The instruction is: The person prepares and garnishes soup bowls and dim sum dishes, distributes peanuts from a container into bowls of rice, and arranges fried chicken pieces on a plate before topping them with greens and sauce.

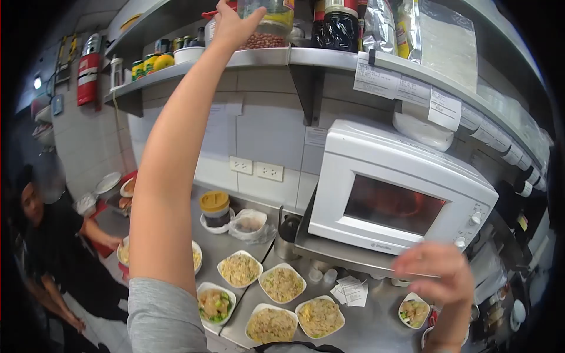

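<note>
Commercial kitchen, paper slips (445, 109), steel counter (376, 325), microwave (397, 197), rice bowls (282, 283)

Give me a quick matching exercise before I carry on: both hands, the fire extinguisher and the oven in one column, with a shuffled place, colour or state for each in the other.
Column one
1. Left hand
2. Right hand
3. Fire extinguisher
4. Oven

Column two
A. Red, against the wall at the left of the view
B. Blurred, seen overlapping the lower edge of a white appliance
C. White, with a dark window in its front
D. Raised to the things on the shelf

Right pairs: 1-D, 2-B, 3-A, 4-C
</note>
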A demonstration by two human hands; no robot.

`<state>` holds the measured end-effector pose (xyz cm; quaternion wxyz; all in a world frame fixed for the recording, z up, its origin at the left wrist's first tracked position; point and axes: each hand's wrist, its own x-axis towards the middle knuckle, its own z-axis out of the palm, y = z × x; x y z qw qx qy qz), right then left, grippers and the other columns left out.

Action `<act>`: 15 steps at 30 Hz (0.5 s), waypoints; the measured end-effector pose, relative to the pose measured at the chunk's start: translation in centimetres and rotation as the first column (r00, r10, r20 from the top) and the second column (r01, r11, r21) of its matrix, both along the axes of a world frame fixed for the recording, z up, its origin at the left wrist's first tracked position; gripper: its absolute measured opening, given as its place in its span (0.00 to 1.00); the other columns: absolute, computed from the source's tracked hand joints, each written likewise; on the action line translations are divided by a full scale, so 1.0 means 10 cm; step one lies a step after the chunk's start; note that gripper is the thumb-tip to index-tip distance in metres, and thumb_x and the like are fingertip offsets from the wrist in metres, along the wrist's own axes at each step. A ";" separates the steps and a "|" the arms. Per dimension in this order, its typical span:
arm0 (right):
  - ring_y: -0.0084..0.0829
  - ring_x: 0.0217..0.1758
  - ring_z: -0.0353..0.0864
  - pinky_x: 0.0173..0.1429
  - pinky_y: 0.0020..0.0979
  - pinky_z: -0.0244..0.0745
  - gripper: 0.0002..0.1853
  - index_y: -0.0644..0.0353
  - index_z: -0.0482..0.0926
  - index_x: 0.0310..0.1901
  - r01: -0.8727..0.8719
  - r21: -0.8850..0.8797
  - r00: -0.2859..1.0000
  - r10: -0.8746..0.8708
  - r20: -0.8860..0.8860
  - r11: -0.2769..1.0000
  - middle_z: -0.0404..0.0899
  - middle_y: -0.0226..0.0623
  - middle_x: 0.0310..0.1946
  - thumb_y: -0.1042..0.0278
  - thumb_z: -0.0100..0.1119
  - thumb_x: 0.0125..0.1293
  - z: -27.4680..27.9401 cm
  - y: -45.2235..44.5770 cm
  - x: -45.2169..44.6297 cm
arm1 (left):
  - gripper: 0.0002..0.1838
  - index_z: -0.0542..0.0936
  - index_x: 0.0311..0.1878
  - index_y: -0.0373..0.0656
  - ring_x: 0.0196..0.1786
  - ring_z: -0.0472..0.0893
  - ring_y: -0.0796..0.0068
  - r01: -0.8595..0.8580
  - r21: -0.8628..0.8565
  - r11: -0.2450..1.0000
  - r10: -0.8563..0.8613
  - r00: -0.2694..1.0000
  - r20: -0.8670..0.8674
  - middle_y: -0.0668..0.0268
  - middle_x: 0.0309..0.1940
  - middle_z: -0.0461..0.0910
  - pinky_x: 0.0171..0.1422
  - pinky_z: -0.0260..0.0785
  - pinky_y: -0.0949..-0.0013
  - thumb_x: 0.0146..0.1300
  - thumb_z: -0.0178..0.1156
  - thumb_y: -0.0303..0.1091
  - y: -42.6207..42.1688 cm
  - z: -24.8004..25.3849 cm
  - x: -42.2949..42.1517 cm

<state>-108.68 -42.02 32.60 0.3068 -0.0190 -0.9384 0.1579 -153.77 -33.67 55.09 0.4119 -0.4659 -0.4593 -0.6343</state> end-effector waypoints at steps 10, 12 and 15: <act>0.34 0.51 0.76 0.56 0.29 0.68 0.31 0.67 0.71 0.56 0.366 0.260 0.855 -0.213 -0.473 0.893 0.78 0.46 0.45 0.46 0.53 0.64 2.09 1.08 -2.57 | 0.62 0.47 0.68 0.28 0.64 0.63 0.54 0.578 -0.041 0.815 -0.571 0.812 0.121 0.42 0.62 0.60 0.68 0.54 0.62 0.45 0.62 0.69 0.66 0.31 -0.80; 0.39 0.55 0.75 0.58 0.31 0.67 0.39 0.70 0.67 0.59 0.458 0.222 0.792 -0.282 -0.542 0.861 0.76 0.51 0.48 0.38 0.50 0.61 2.42 1.37 -2.95 | 0.60 0.47 0.68 0.29 0.66 0.61 0.55 0.573 -0.081 0.816 -0.559 0.816 0.146 0.42 0.62 0.60 0.68 0.53 0.61 0.48 0.61 0.68 0.67 0.21 -0.82; 0.40 0.69 0.57 0.69 0.36 0.54 0.38 0.63 0.54 0.67 0.415 0.018 0.783 -0.347 -0.517 0.910 0.59 0.49 0.65 0.41 0.46 0.65 2.74 1.59 -3.31 | 0.56 0.48 0.69 0.31 0.67 0.60 0.55 0.688 -0.074 0.722 -0.686 0.726 0.053 0.42 0.64 0.59 0.69 0.51 0.61 0.53 0.57 0.67 0.80 0.21 -0.87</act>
